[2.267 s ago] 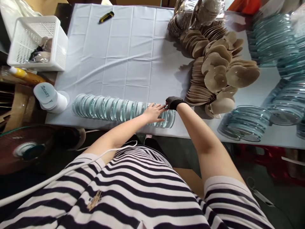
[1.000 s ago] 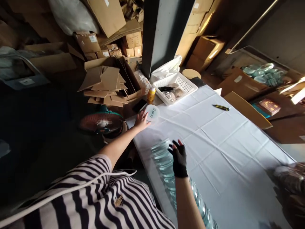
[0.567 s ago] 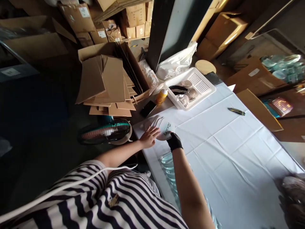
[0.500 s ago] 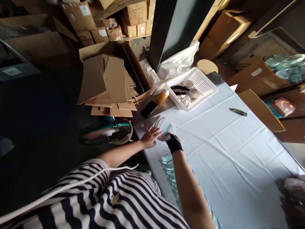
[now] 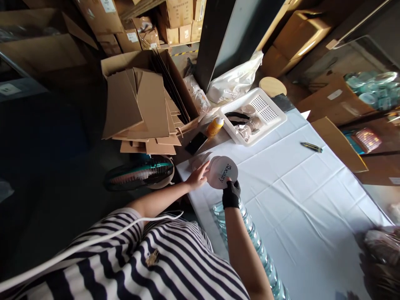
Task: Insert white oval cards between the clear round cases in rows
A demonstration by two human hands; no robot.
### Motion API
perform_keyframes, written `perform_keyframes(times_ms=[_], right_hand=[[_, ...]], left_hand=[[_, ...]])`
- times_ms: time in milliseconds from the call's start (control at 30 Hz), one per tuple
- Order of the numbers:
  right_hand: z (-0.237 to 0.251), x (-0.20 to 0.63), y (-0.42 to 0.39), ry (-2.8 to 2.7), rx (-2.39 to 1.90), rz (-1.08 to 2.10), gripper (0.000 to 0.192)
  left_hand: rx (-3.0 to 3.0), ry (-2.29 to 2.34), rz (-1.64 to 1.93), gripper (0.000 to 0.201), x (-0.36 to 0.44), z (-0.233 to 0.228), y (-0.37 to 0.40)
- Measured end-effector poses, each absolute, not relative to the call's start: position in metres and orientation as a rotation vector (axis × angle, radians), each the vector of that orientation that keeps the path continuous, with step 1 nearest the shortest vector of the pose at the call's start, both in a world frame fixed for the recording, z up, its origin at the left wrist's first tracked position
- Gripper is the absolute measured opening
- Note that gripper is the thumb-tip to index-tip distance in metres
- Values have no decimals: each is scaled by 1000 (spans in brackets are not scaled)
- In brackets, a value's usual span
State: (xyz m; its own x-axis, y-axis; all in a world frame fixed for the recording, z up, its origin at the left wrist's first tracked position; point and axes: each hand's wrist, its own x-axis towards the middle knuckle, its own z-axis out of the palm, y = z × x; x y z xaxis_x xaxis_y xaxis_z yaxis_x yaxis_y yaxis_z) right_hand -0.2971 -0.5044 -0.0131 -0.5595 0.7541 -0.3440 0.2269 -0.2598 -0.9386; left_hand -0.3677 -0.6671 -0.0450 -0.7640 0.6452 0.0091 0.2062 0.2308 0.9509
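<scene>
My right hand (image 5: 231,193), in a black fingerless glove, grips a white round card (image 5: 224,173) by its near edge, thumb on top. Dark lettering that looks like "beauty" runs across the card. More white round cards (image 5: 200,160) lie fanned beneath and to its left at the table corner. My bare left hand (image 5: 197,178) reaches in from the left with its fingers apart, touching the left side of the fanned cards. Close to my right forearm, a long row of nested clear glass pieces (image 5: 259,246) lies on the table, partly hidden by the arm.
On the white-covered table (image 5: 296,196) are a white plastic basket (image 5: 275,121) with small wrapped items and a cutter knife (image 5: 311,146). A yellow bottle (image 5: 215,127) and a black phone (image 5: 196,143) sit near the corner. Left are a fan (image 5: 140,173) and a carton of cardboard sheets (image 5: 153,106).
My right hand has shifted slightly right with the lettered card, which is now lifted and fanned away from the others. My left hand's fingers have turned a little and stay at the cards.
</scene>
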Motion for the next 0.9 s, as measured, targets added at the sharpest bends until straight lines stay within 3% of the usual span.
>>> perform_keyframes(times_ms=[167,300,367,467,700,767,900], right_hand=[[1,-298,-494,-1762,-1173,1829,40],[23,-270,-505,-2466,-657,1456,30],[21,-255,-522,-2802,-274,1242,28],[-5,-241,-552,-3106,18,1021,47],[-48,-236,-576,-3236,-78,851,62],[-41,-241,-578,-3351,-247,882,49],[-25,-256,-585,-3106,-943,1334,29]], left_hand=[[735,2068,1764,91,-372,-51,-666],[610,1935,2109,88,-364,-56,-695],[614,1944,2050,81,-351,-62,-717],[559,2052,1826,70,-328,-78,-741],[579,2011,1639,48,-314,-106,-734],[499,1989,1662,48,-317,-104,-727],[-5,1867,1828,62,-319,-88,-718]])
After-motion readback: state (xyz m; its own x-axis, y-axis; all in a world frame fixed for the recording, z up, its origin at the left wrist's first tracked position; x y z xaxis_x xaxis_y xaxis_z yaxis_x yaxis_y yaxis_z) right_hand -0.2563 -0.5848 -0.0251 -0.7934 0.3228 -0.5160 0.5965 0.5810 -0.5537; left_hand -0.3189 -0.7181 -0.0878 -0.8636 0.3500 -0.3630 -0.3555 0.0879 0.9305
